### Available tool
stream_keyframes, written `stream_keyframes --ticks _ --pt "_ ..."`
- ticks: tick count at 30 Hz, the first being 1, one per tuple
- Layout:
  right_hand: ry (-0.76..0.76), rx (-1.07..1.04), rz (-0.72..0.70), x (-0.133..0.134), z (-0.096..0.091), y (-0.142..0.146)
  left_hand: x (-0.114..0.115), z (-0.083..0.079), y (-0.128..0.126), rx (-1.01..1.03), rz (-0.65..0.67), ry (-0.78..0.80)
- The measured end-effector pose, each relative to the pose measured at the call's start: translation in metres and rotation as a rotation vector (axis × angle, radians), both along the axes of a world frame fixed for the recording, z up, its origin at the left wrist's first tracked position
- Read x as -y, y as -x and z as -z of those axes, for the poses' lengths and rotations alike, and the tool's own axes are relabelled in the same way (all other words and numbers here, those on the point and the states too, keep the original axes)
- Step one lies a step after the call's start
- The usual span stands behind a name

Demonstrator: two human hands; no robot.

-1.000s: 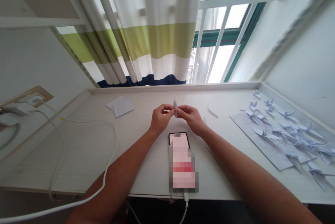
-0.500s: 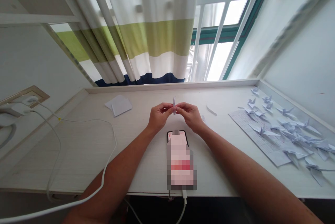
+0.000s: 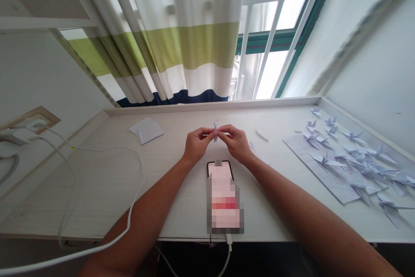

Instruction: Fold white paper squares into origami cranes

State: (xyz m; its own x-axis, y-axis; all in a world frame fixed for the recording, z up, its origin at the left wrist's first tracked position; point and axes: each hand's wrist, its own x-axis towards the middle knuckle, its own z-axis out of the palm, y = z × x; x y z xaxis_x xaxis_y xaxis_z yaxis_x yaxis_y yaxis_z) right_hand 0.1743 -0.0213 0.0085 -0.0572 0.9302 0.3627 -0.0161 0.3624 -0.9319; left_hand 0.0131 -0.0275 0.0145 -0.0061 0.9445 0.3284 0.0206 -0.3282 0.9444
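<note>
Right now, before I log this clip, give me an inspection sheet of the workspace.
Surface: white wood-grain desk beneath a window.
Job's things: folded paper piece pinched between both hands.
Clutter: paper cranes on a printed sheet; loose paper squares; curved paper scrap; phone, mostly pixelated.
Hands: left hand, right hand, both on the paper.
Cables: white cable from a wall socket; another below the phone.
Surroundings: striped curtain, window railing.
</note>
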Motion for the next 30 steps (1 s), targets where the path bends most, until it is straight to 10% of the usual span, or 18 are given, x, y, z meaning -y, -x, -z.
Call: stream_keyframes --ticks 30 --pt "0.043 -0.035 -0.044 0.0075 -0.0042 0.0048 -0.0048 0.0039 -0.0011 0.058 -0.01 -0.011"
